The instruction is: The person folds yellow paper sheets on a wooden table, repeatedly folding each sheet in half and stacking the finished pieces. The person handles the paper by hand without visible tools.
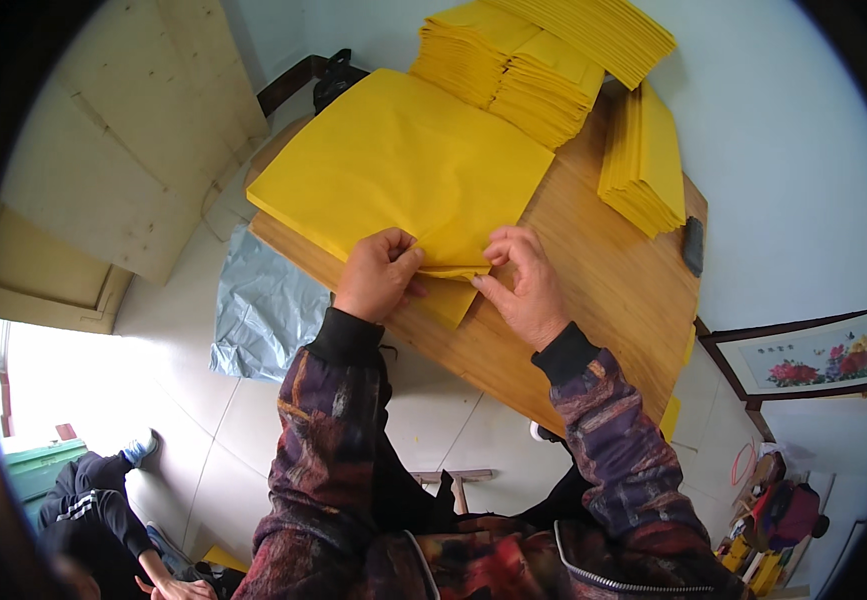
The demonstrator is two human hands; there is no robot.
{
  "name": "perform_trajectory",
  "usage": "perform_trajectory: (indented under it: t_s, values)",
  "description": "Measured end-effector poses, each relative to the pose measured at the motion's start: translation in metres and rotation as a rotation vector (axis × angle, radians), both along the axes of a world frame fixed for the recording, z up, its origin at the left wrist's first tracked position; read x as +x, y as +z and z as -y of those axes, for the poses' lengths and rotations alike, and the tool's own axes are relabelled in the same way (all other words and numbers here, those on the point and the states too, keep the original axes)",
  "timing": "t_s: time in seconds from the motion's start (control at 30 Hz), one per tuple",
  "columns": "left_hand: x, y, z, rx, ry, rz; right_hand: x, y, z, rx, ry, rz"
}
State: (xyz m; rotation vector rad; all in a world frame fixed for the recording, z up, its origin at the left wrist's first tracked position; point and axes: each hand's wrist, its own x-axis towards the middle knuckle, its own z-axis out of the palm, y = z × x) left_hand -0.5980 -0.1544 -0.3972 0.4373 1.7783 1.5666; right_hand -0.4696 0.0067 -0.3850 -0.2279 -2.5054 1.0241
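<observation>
Pinching the near corner of the top yellow sheet (403,160), left hand (378,275) and right hand (523,285) grip its fold; folded stacks (543,85) far right, unfolded pile remains

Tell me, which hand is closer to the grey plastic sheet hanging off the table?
Left. The left hand pinches the yellow paper just above the grey plastic sheet. The right hand is farther away, across the paper's folded corner.

Bright yellow paper sheets (403,165), honey-brown wooden table (593,290), grey-blue plastic sheet (263,310), dark sleeves (333,440) mottled red, purple and brown
</observation>
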Motion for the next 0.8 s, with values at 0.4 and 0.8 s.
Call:
perform_trajectory:
  t_s: [0.4,0.8]
  values:
    - [-0.002,0.000,0.002,0.004,-0.056,0.010,-0.015,-0.006,-0.023,-0.422,0.211,0.229]
    - [-0.005,-0.006,0.004,0.000,-0.119,-0.013,-0.029,-0.003,-0.031,-0.363,0.251,0.286]
